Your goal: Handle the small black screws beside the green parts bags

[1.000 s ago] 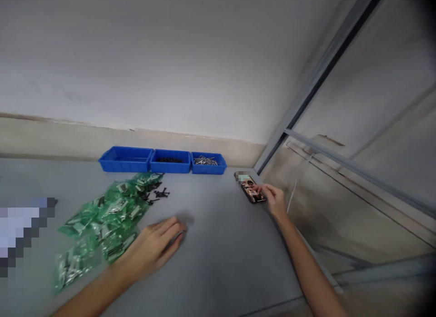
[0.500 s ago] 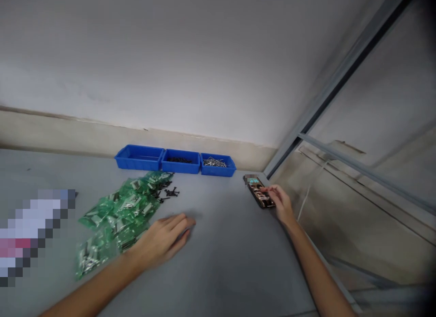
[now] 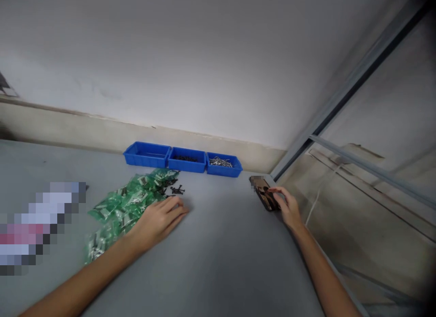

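Note:
My left hand (image 3: 161, 219) rests on the grey table, palm down, with fingers loosely bent and nothing visible in them. It lies at the right edge of a pile of green-tinted plastic bags (image 3: 131, 198), which hold small metal parts. Several loose dark screws (image 3: 177, 190) lie just beyond its fingers. At the table's right edge, my right hand (image 3: 288, 207) hovers over a phone (image 3: 261, 193) lying face up with its screen lit. Its fingers are apart, with the fingertips at the screen; whether they touch it I cannot tell.
Against the wall stand three blue bins: the left bin (image 3: 147, 160), the middle bin (image 3: 186, 166) with dark screws, and the right bin (image 3: 225, 172) with silvery pins or screws. A pixelated object (image 3: 47, 217) lies at left. A metal frame (image 3: 327, 112) rises at right.
The phone's screen picture has changed while my right hand stays over it. My left hand has shifted slightly up toward the loose screws. The whole view has shifted a little.

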Demonstrator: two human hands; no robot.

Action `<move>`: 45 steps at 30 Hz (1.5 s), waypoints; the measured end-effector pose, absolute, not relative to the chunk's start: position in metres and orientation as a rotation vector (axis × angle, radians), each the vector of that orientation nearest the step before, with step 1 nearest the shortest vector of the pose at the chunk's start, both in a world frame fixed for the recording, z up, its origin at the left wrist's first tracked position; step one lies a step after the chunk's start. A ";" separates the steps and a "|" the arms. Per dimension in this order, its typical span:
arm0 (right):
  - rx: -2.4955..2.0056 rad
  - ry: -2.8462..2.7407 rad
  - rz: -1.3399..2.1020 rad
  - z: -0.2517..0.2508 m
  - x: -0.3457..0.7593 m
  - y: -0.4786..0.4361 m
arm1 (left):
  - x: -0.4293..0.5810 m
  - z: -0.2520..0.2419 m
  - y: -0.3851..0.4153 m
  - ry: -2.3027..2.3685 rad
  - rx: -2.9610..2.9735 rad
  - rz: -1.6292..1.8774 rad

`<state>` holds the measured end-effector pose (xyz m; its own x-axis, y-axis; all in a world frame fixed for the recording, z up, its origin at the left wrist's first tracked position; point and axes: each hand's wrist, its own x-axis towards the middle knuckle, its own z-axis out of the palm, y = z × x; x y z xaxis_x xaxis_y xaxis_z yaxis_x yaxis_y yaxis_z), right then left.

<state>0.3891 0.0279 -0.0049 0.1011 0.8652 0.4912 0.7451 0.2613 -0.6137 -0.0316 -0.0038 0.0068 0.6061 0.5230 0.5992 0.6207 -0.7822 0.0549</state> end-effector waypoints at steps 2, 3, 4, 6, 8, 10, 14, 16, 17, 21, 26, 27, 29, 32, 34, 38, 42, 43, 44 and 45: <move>-1.507 -1.676 0.166 -0.006 0.392 0.029 | -0.032 0.007 -0.003 -0.971 -2.692 -0.932; -1.507 -1.684 0.168 -0.007 0.393 0.030 | -0.032 0.007 -0.003 -0.985 -2.703 -0.937; -1.506 -1.690 0.173 -0.008 0.394 0.031 | -0.032 0.007 -0.003 -0.999 -2.711 -0.944; -1.501 -1.697 0.179 -0.010 0.396 0.033 | -0.031 0.008 -0.005 -1.021 -2.721 -0.965; -1.497 -1.698 0.179 -0.011 0.397 0.034 | -0.030 0.007 -0.006 -1.029 -2.727 -1.005; -1.498 -1.698 0.181 -0.012 0.398 0.034 | -0.029 0.006 -0.006 -1.027 -2.732 -1.050; -1.513 -1.677 0.185 -0.016 0.402 0.036 | -0.028 0.004 -0.007 -1.029 -2.707 -1.081; -1.524 -1.654 0.189 -0.019 0.405 0.037 | -0.027 0.004 -0.008 -1.017 -2.714 -1.080; -1.523 -1.643 0.197 -0.020 0.406 0.038 | -0.026 0.004 -0.008 -1.004 -2.720 -1.082; -1.485 -1.608 0.258 -0.021 0.403 0.037 | -0.023 0.002 -0.013 -0.955 -2.767 -1.064; -1.392 -1.567 0.332 -0.017 0.395 0.031 | -0.021 -0.003 -0.015 -0.916 -2.815 -1.079; -1.379 -1.561 0.355 -0.017 0.395 0.030 | -0.021 -0.004 -0.015 -0.921 -2.820 -1.087; -1.359 -1.551 0.378 -0.017 0.395 0.029 | -0.023 -0.004 -0.013 -0.916 -2.819 -1.115; -1.341 -1.550 0.397 -0.017 0.399 0.029 | -0.026 -0.004 -0.009 -0.931 -2.810 -1.119; -1.333 -1.544 0.423 -0.018 0.402 0.029 | -0.028 -0.004 -0.006 -0.930 -2.817 -1.124; -1.339 -1.544 0.454 -0.017 0.405 0.030 | -0.030 -0.007 -0.004 -0.915 -2.817 -1.129; -1.348 -1.550 0.429 -0.016 0.408 0.031 | -0.031 -0.010 -0.004 -0.892 -2.771 -1.122; -1.348 -1.547 0.435 -0.016 0.408 0.032 | -0.031 -0.010 -0.004 -0.891 -2.769 -1.110; -1.347 -1.544 0.445 -0.016 0.409 0.032 | -0.031 -0.009 -0.004 -0.891 -2.772 -1.095; -1.347 -1.542 0.461 -0.016 0.408 0.032 | -0.031 -0.009 -0.004 -0.886 -2.773 -1.086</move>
<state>0.4084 0.0320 -0.0164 0.1154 0.8987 0.4231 0.5194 0.3085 -0.7969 -0.0311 -0.0044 -0.0086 0.5933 0.4971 0.6332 0.5210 -0.8367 0.1687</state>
